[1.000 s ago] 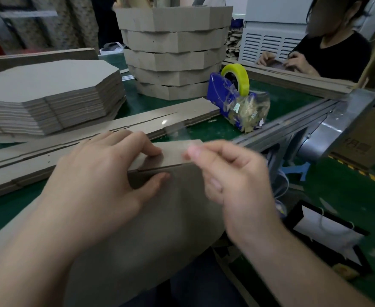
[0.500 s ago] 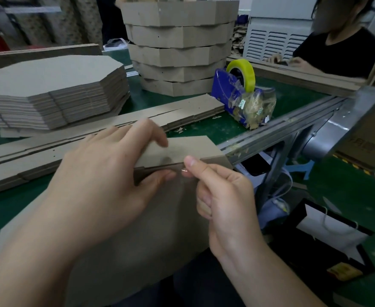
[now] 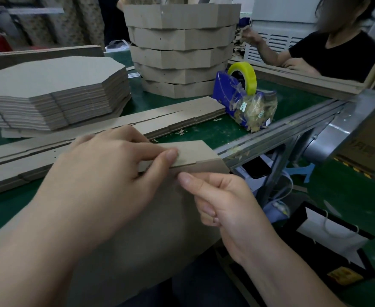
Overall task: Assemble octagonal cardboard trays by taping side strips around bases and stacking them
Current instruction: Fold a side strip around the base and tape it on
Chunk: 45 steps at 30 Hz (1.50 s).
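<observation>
So we pinched the side strip (image 3: 195,151) in our left hand (image 3: 106,173), square on the far edge of the base (image 3: 155,229) at the table (image 3: 204,131) front, lining up the seam. Our right hand (image 3: 224,209) thumbed it, fingers curled; whether gripping anything, we couldn't tell.

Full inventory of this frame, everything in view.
flat bases: one stack, brown, table left
finished trays: five stacked, brown, table centre rear
loose strips: several, brown, lying across table
tape dispenser: one, blue, right of trays
tape roll: one, yellow, on dispenser
table: one, green top
paper bag: one, white, floor right
other person: one, black top, far right
held base: one, brown, at table's near edge
side strip: one, brown, along held base's top edge
left hand: pinches side strip
right hand: thumb on held base beneath strip, fingers curled; grip unclear
</observation>
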Motion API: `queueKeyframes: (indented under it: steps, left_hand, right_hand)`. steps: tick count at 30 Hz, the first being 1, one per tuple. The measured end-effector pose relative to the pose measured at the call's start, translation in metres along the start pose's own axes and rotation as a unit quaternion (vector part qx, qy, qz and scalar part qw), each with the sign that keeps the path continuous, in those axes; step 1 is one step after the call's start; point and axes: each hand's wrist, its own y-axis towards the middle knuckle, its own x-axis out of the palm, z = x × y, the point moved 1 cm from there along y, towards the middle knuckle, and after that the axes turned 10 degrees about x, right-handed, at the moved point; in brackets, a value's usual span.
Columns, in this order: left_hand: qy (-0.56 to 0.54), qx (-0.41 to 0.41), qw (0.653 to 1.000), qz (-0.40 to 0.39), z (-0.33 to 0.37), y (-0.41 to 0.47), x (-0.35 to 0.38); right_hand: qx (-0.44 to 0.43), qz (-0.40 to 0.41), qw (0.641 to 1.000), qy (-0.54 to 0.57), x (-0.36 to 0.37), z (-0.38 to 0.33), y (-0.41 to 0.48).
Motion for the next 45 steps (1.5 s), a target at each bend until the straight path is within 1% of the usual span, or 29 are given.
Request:
queueKeyframes:
  steps: [2,4,6,7,9,10,11,13,15,16,18,20,21,24,26,27,29,31,33,35,38,40,45]
  left_hand:
    - [0.072,-0.007,0.997,0.024,0.008,0.004,0.005]
    - [0.096,-0.014,0.995,0.036,0.013,0.005,0.010]
    - [0.091,-0.026,0.994,0.055,0.014,0.005,0.012]
    - [0.085,-0.026,0.994,0.063,0.012,0.005,0.013]
    - [0.064,-0.015,0.995,0.072,0.007,0.004,0.014]
    - [0.052,-0.010,0.996,0.069,0.005,0.002,0.014]
    - [0.047,-0.004,0.997,0.064,0.004,0.000,0.014]
    - [0.070,0.016,0.996,0.053,0.001,-0.004,0.013]
    - [0.092,0.027,0.995,0.036,-0.001,-0.009,0.012]
    - [0.098,0.030,0.994,0.025,-0.001,-0.011,0.011]
    - [0.122,0.033,0.992,-0.001,0.000,-0.015,0.009]
    - [0.150,0.032,0.988,-0.031,0.001,-0.016,0.007]
    - [0.158,0.031,0.986,-0.041,0.002,-0.016,0.005]
    - [0.160,0.025,0.985,-0.059,0.011,-0.009,0.000]
    - [0.156,0.035,0.985,-0.057,0.023,0.000,-0.001]
    - [0.148,0.039,0.986,-0.060,0.028,0.004,0.000]
    - [0.129,0.050,0.989,-0.056,0.033,0.008,-0.001]
    - [0.112,0.061,0.991,-0.041,0.033,0.005,-0.003]
    - [0.104,0.058,0.993,-0.023,0.034,-0.001,-0.009]
    - [0.083,0.047,0.995,0.017,0.030,-0.008,-0.014]
    - [0.001,0.014,0.998,0.064,0.021,-0.017,-0.018]
    - [-0.035,0.004,0.997,0.066,0.016,-0.021,-0.016]
    - [-0.057,-0.007,0.998,0.023,0.003,-0.030,-0.013]
  right_hand:
    - [-0.006,-0.006,1.000,-0.009,0.001,-0.001,0.000]
    - [-0.012,-0.002,1.000,-0.023,0.000,-0.002,0.001]
    - [-0.013,0.010,0.998,-0.058,-0.004,-0.002,0.003]
    - [-0.010,0.020,0.995,-0.092,-0.007,-0.001,0.005]
    - [0.001,0.035,0.987,-0.157,-0.009,0.004,0.007]
    - [-0.001,0.046,0.985,-0.164,-0.010,0.008,0.008]
    - [-0.023,0.062,0.986,-0.154,-0.012,0.012,0.009]
    - [-0.125,0.140,0.976,-0.109,-0.020,0.014,0.012]
    - [-0.250,0.234,0.938,-0.058,-0.033,0.012,0.015]
    - [-0.288,0.256,0.921,-0.061,-0.037,0.010,0.017]
    - [-0.321,0.254,0.905,-0.112,-0.038,0.010,0.021]
    - [-0.334,0.226,0.903,-0.150,-0.034,0.013,0.023]
    - [-0.348,0.224,0.896,-0.163,-0.033,0.014,0.023]
    - [-0.384,0.234,0.875,-0.180,-0.028,0.015,0.021]
    - [-0.400,0.230,0.865,-0.196,-0.027,0.015,0.020]
    - [-0.405,0.224,0.862,-0.206,-0.026,0.015,0.019]
    - [-0.393,0.220,0.868,-0.208,-0.030,0.011,0.018]
    - [-0.359,0.231,0.878,-0.218,-0.040,0.003,0.018]
    - [-0.316,0.241,0.881,-0.256,-0.053,-0.006,0.022]
    - [-0.278,0.232,0.890,-0.278,-0.063,-0.013,0.027]
    - [-0.252,0.169,0.923,-0.235,-0.067,-0.023,0.031]
    - [-0.247,0.133,0.936,-0.211,-0.067,-0.029,0.033]
    - [-0.271,0.158,0.908,-0.276,-0.056,-0.024,0.039]
